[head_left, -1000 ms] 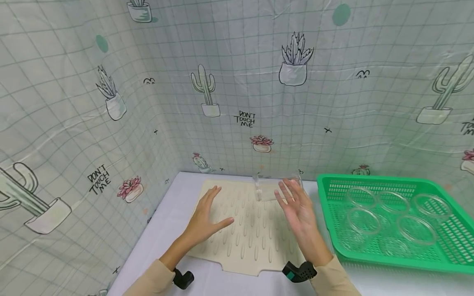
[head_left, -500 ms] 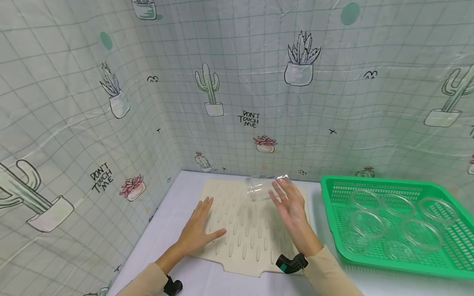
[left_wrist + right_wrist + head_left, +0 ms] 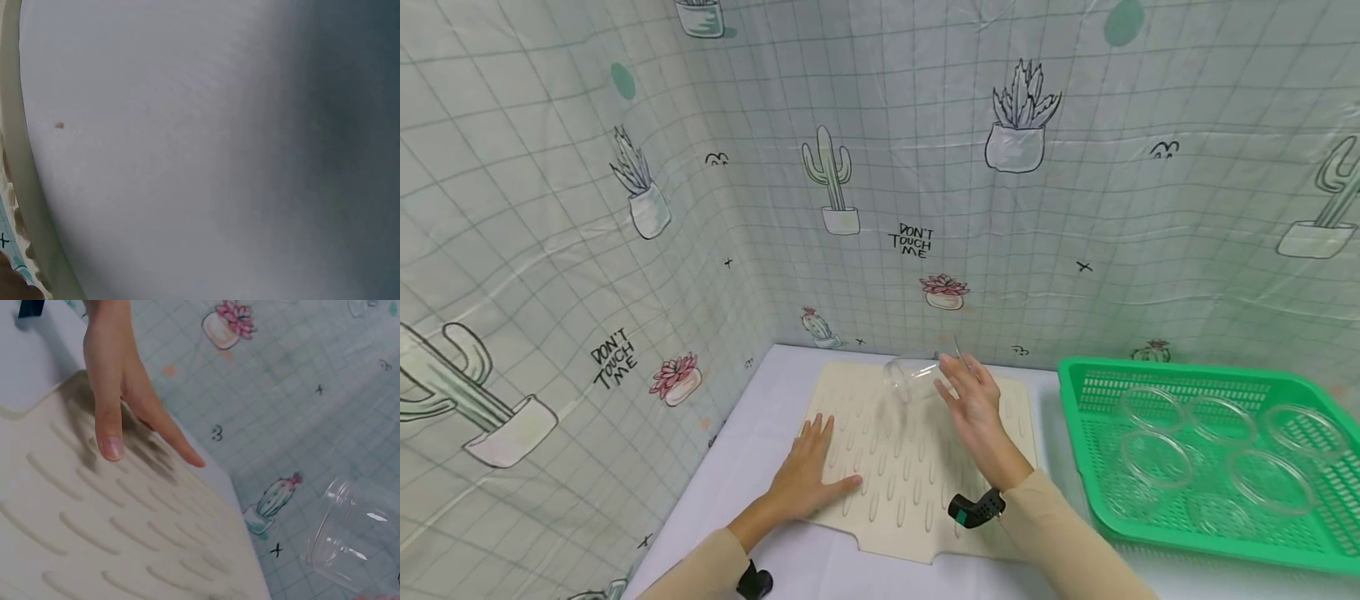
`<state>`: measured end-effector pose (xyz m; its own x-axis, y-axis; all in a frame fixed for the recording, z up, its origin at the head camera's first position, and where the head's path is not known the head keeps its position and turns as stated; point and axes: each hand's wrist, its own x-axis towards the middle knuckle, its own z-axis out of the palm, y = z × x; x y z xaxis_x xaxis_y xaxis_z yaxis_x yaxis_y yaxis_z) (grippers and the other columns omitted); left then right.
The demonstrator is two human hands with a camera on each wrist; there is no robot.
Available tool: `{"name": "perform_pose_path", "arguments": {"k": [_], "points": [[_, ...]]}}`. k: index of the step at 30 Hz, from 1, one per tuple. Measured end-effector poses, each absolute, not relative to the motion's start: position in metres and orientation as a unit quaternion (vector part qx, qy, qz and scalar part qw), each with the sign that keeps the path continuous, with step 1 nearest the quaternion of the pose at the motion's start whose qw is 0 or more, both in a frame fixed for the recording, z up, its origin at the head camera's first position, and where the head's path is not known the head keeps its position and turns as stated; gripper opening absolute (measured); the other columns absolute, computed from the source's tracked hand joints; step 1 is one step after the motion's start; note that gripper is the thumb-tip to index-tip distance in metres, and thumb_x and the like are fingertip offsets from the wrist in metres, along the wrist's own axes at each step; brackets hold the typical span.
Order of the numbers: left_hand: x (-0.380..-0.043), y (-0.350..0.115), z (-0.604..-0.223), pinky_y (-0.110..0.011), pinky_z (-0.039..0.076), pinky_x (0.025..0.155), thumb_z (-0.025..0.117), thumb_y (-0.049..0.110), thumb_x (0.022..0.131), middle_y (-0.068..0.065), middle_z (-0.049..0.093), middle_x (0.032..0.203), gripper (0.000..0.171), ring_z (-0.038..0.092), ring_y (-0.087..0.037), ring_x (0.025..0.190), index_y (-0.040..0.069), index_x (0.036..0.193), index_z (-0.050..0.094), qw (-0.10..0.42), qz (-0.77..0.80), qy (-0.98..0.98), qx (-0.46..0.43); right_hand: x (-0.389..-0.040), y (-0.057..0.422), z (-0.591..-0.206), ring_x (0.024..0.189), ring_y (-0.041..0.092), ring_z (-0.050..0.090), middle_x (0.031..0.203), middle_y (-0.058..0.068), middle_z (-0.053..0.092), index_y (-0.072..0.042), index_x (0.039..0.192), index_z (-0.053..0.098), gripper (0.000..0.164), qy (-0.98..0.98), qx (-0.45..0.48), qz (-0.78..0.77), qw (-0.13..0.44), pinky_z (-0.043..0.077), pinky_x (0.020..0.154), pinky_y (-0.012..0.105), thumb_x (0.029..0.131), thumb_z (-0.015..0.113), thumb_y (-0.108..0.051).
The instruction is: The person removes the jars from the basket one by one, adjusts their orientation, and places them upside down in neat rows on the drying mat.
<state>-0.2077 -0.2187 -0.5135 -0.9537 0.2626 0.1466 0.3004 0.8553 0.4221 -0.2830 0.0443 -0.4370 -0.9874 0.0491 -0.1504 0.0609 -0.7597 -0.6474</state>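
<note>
My right hand (image 3: pixel 976 408) grips a clear jar (image 3: pixel 913 381) near one end. The jar lies sideways in the air over the far part of a beige ridged board (image 3: pixel 895 542), its open rim turned left. In the right wrist view the jar (image 3: pixel 356 534) shows at the lower right, with only a sliver of the fingers at the bottom edge. My left hand (image 3: pixel 805 475) is at the board's left side, fingers straight and thumb spread, holding nothing. From the right wrist, this left hand (image 3: pixel 115 369) appears close over the ridges, casting a shadow.
A green plastic basket (image 3: pixel 1172 364) stands at the right with several clear jars (image 3: pixel 1156 458) upright in it. A patterned cloth wall (image 3: pixel 865 292) rises behind and to the left of the white table (image 3: pixel 737 442).
The jar has moved left and tilted, with its rim end lower. The right hand has come left with it, fingers more curled. The left hand has sunk towards the board.
</note>
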Motion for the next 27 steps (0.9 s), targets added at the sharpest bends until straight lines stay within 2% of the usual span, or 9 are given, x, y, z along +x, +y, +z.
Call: {"name": "perform_pose_path", "arguments": {"k": [7, 13, 15, 23, 27], "points": [[-0.206, -0.220, -0.520, -0.055, 0.005, 0.108, 0.053, 0.067, 0.078, -0.020, 0.006, 0.151, 0.105, 0.001, -0.038, 0.137, 0.001, 0.146, 0.011, -0.025, -0.214, -0.967, -0.138, -0.297, 0.031, -0.442, 0.118, 0.022, 0.048, 0.142, 0.011, 0.032, -0.007, 0.140, 0.028, 0.075, 0.418, 0.069, -0.906, -0.010, 0.039, 0.098, 0.038, 0.079, 0.071, -0.005], [-0.206, -0.223, -0.526, -0.049, 0.004, 0.110, 0.042, 0.077, 0.076, -0.016, 0.003, 0.153, 0.108, -0.001, -0.032, 0.139, 0.003, 0.147, 0.010, -0.038, -0.176, -0.976, -0.126, -0.310, 0.020, -0.446, 0.119, 0.023, 0.044, 0.143, 0.012, 0.032, -0.005, 0.141, 0.028, 0.078, 0.486, 0.058, -0.872, -0.007, 0.039, 0.098, 0.036, 0.077, 0.074, -0.009], [-0.206, -0.223, -0.527, -0.047, 0.004, 0.110, 0.039, 0.079, 0.075, -0.014, 0.002, 0.153, 0.108, -0.001, -0.031, 0.139, 0.004, 0.147, 0.010, -0.039, -0.168, -0.977, -0.127, -0.315, 0.016, -0.447, 0.117, 0.022, 0.045, 0.141, 0.012, 0.035, -0.005, 0.138, 0.033, 0.077, 0.508, 0.056, -0.859, -0.009, 0.039, 0.098, 0.036, 0.075, 0.076, -0.011], [-0.212, -0.223, -0.528, -0.048, 0.003, 0.110, 0.041, 0.078, 0.075, -0.017, 0.001, 0.152, 0.110, -0.004, -0.032, 0.138, 0.002, 0.147, 0.007, -0.056, -0.162, -0.976, -0.136, -0.331, 0.002, -0.450, 0.119, 0.027, 0.042, 0.132, 0.016, 0.045, -0.003, 0.136, 0.037, 0.083, 0.585, 0.027, -0.810, -0.029, 0.041, 0.094, 0.034, 0.068, 0.082, -0.019], [-0.212, -0.222, -0.525, -0.050, 0.003, 0.110, 0.040, 0.077, 0.077, -0.018, -0.001, 0.152, 0.109, -0.005, -0.033, 0.138, 0.001, 0.147, 0.006, -0.069, -0.159, -0.975, -0.140, -0.337, -0.006, -0.450, 0.116, 0.027, 0.043, 0.129, 0.010, 0.047, -0.008, 0.131, 0.043, 0.077, 0.638, 0.025, -0.769, -0.032, 0.043, 0.092, 0.036, 0.067, 0.083, -0.023]]}}
